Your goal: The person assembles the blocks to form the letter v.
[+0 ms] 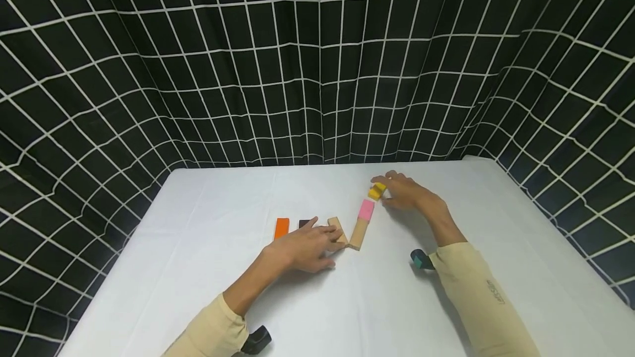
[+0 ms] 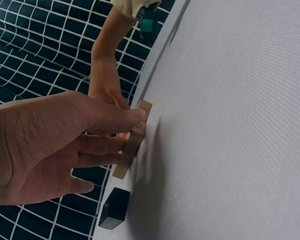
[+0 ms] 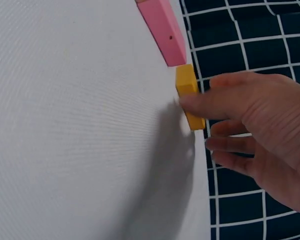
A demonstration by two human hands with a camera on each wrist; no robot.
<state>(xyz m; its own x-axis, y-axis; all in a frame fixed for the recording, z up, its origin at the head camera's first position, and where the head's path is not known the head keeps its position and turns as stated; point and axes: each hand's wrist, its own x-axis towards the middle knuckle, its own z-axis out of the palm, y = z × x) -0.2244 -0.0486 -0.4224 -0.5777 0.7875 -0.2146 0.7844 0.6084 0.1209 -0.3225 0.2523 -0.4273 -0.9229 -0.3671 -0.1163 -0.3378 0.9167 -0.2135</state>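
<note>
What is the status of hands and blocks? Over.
Left hand touching a wooden block. Right hand at yellow block; firm grips unclear. Pink block by yellow block's end, nothing seen between.

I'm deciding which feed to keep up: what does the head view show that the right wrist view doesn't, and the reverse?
Only the head view: the left hand, the wood block at its fingers, the orange block and the black block. Only the right wrist view: a dark spot on the pink block. Both: that pink block, the yellow block, the right hand, the white table and the grid cloth.
</note>
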